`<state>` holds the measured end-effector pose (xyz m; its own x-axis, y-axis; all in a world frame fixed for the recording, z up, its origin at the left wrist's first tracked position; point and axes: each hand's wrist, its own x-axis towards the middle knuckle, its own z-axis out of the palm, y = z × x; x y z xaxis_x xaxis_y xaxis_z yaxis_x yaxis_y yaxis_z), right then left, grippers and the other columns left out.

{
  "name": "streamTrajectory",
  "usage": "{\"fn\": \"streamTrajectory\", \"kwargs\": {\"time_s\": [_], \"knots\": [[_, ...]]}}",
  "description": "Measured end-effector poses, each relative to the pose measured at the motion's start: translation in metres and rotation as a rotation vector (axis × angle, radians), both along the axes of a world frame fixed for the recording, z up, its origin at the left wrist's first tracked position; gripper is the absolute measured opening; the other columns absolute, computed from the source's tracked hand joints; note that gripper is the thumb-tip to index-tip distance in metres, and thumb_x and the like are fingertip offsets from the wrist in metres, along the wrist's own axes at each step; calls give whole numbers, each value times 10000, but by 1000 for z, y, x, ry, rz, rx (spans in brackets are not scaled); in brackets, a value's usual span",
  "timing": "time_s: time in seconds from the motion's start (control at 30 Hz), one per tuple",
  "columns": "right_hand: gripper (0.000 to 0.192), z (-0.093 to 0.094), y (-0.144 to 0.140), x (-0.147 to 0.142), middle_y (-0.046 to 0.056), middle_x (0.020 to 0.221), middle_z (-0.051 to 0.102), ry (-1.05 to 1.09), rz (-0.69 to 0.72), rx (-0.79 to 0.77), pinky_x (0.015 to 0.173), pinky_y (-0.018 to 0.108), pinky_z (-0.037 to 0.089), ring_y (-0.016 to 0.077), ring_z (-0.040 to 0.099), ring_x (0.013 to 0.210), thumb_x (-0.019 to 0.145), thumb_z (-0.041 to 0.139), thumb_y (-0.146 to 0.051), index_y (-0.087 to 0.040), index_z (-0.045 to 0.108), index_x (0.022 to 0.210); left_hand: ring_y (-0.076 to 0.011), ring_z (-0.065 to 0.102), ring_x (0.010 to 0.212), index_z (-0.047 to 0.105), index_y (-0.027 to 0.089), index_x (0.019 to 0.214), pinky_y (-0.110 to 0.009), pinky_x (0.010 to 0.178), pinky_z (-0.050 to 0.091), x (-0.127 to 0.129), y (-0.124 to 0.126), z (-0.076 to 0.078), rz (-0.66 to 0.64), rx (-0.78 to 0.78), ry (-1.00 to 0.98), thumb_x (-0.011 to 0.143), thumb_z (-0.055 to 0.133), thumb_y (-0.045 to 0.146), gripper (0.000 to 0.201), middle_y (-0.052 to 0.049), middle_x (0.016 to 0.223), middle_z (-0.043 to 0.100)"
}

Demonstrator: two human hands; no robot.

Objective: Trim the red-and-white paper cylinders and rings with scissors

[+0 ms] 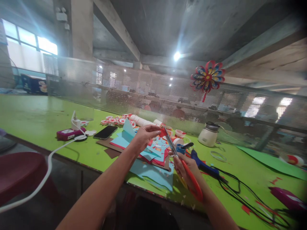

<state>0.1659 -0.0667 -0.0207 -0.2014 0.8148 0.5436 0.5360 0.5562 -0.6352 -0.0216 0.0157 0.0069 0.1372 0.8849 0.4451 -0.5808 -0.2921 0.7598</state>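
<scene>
Forearms (112, 180) extend, left hand (144, 136) pinching red paper (163, 132), right hand (192, 166) curled around scissors (175, 150).

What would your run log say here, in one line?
left-hand grip: small red piece | right-hand grip: scissors | blades: at red piece | nearby: light-blue paper, blue glue gun

The windows (25, 36) at the far left are blown out to white, and a bluish streak is thrown from them. A ceiling lamp (177, 56) is ringed with glare. The concrete ceiling (163, 19) is left dim, while the green tabletop (28, 111) is brightly lit, soft shadow being cast near its front edge. Detail is smeared behind the perforated screen (144, 86); the upper right corner is darkened, and the edges are stretched.
</scene>
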Motion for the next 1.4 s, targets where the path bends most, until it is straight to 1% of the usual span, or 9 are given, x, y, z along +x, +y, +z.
{"fn": "streamTrajectory", "kwargs": {"time_s": [0.33, 0.53, 0.73, 0.93, 1.07, 1.17, 1.23, 1.3, 1.4], "knots": [[514, 0, -1, -1, 15, 561, 546, 17, -35, 6, 421, 214, 372, 135, 502, 499, 824, 427, -610, -172, 679, 918, -128, 617, 734, 693, 130, 785, -296, 764, 455, 0, 3, -3, 2, 18, 13, 576, 775, 130, 225, -44, 779, 677], [483, -3, 1, 0, -9, 503, 506, 38, -30, -59, 397, 209, 349, 122, 459, 454, 822, 454, -590, -162, 668, 890, -140, 622, 744, 683, 121, 785, -309, 761, 460, 1, 0, -1, -13, -23, 8, 561, 784, 135, 246, -48, 790, 679], [469, -2, 1, 0, -9, 508, 501, 48, -57, -12, 407, 214, 363, 127, 470, 460, 826, 445, -594, -169, 640, 781, -126, 616, 708, 676, 117, 788, -279, 709, 466, 0, -1, 0, 5, -34, -4, 552, 788, 138, 262, -39, 762, 673], [437, 3, 1, 2, 28, 602, 592, -43, 14, 10, 512, 247, 450, 185, 578, 598, 863, 409, -550, -186, 649, 894, -107, 605, 674, 667, 119, 792, -229, 620, 442, -1, 0, 1, 45, -23, -53, 560, 788, 163, 265, -33, 748, 670], [424, 2, 4, 6, 64, 774, 646, -108, 49, 38, 659, 291, 492, 219, 615, 758, 878, 400, -508, -174, 628, 1008, -90, 590, 621, 663, 124, 797, -216, 557, 415, -1, 1, 2, 63, -30, -83, 556, 789, 159, 274, -19, 739, 663], [408, -1, 7, 7, 90, 935, 651, -147, 75, 46, 782, 328, 478, 239, 608, 884, 875, 427, -477, -162, 608, 1062, -96, 600, 629, 659, 123, 783, -234, 598, 441, 0, 1, 2, 53, -35, -105, 556, 786, 143, 261, -20, 740, 665], [411, -3, 9, 6, 101, 990, 645, -159, 60, 39, 806, 344, 470, 248, 603, 914, 870, 444, -468, -151, 602, 1078, -109, 617, 667, 659, 122, 772, -256, 665, 462, 1, 1, 1, 50, -14, -110, 557, 783, 132, 248, -27, 742, 671], [423, -4, 10, 6, 108, 970, 651, -176, 31, 42, 790, 357, 471, 256, 606, 897, 866, 448, -469, -137, 605, 1076, -119, 627, 688, 663, 120, 774, -275, 712, 470, 1, 1, 1, 48, 12, -85, 570, 778, 134, 235, -33, 742, 678], [433, -4, 10, 6, 87, 842, 654, -219, 5, 53, 761, 364, 476, 262, 613, 850, 861, 447, -476, -128, 620, 1052, -125, 631, 681, 670, 114, 803, -289, 727, 472, 1, 1, 0, 51, 41, -21, 602, 762, 153, 225, -43, 744, 685]]}}
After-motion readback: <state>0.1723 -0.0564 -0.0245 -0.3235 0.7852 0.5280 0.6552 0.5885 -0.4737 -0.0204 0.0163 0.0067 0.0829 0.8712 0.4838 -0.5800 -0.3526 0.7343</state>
